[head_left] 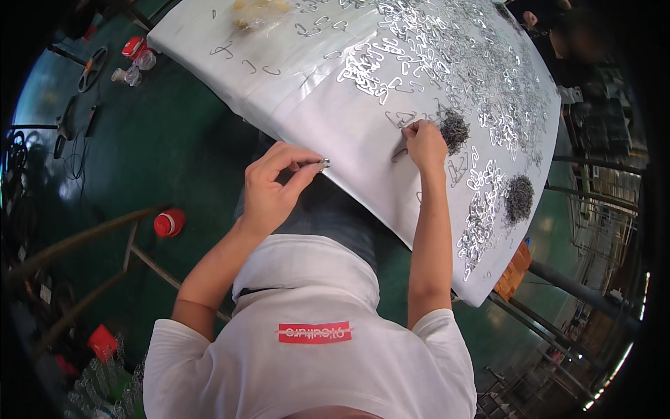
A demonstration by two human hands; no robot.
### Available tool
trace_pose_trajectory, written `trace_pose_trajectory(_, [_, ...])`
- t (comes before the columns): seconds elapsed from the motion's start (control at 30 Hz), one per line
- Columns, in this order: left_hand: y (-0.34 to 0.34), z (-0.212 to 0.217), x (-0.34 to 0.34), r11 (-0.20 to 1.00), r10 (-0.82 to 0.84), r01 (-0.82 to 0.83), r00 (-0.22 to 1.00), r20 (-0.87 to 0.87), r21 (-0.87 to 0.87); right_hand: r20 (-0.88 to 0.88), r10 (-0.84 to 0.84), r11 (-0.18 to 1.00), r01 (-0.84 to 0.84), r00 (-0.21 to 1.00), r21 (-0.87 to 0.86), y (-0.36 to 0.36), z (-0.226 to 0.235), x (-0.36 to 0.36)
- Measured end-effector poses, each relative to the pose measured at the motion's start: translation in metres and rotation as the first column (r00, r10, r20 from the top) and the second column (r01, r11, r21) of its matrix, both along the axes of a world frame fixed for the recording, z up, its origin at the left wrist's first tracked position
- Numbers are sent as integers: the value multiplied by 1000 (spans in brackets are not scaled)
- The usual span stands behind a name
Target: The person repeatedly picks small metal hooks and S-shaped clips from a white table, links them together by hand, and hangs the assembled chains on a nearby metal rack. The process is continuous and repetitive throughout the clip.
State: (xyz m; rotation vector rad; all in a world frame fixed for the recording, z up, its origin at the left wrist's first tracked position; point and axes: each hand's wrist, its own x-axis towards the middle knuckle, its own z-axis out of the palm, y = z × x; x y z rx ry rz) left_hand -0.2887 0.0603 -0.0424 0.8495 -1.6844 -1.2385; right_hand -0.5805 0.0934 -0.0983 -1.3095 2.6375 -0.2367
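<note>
Just off the near edge of the white-covered table (pixel 307 115), my left hand (pixel 273 187) pinches a small shiny metal piece (pixel 324 164) between thumb and fingertips. The exact kind of that piece is too small to tell. My right hand (pixel 427 145) is over the tabletop, its fingertips closed in a pinch. What they hold, if anything, is hidden. Close to those fingertips lie several bent-wire hooks (pixel 400 119). A dark heap of small metal parts (pixel 455 133) sits right beside my right hand.
Shiny metal hooks (pixel 363 72) lie scattered across the far and right table. Another dark heap (pixel 519 199) is near the right edge. A clear plastic bag with yellow things (pixel 259 12) rests at the far left. A red round container (pixel 169 223) stands left, near a metal frame (pixel 130 246). Another person's hand (pixel 530 19) shows far right.
</note>
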Motion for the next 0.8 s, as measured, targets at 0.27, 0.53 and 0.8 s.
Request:
trace_pose_trajectory(0.27, [6, -2, 1, 999, -12, 13, 1000, 26, -50, 745, 237, 848, 242, 623, -472, 36, 45, 70])
trace_pose_trajectory(0.53, [16, 2, 1, 994, -8, 7, 1000, -2, -108, 829, 528, 747, 363, 185, -557, 52, 80, 154])
trace_pose_trajectory(0.8, [17, -4, 2, 985, -42, 34, 998, -45, -169, 754, 550, 668, 353, 359, -655, 48, 75, 166])
